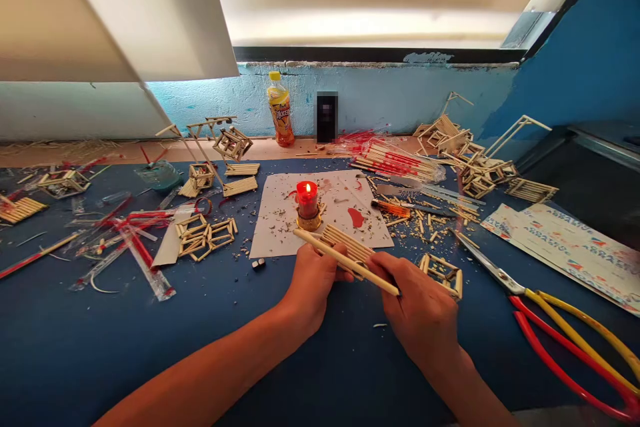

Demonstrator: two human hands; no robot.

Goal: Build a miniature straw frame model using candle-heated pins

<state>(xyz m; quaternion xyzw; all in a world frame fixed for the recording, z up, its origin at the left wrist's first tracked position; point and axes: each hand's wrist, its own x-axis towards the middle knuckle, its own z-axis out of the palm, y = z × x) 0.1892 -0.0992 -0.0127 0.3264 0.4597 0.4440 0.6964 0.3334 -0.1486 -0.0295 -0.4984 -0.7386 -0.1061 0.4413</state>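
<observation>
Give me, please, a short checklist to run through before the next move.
1. Grip: ok; left hand and right hand both hold the work.
2. Stick joined to the panel: cannot tell; it lies across the near side, but the join is hidden.
3. Candle lit and upright: ok.
4. Fingers off the flame: ok; both hands are on the near side of it.
5. Paper clean: not ok; it is littered and has a red blob.
6. Scissors put down: ok; they lie to the right.
</observation>
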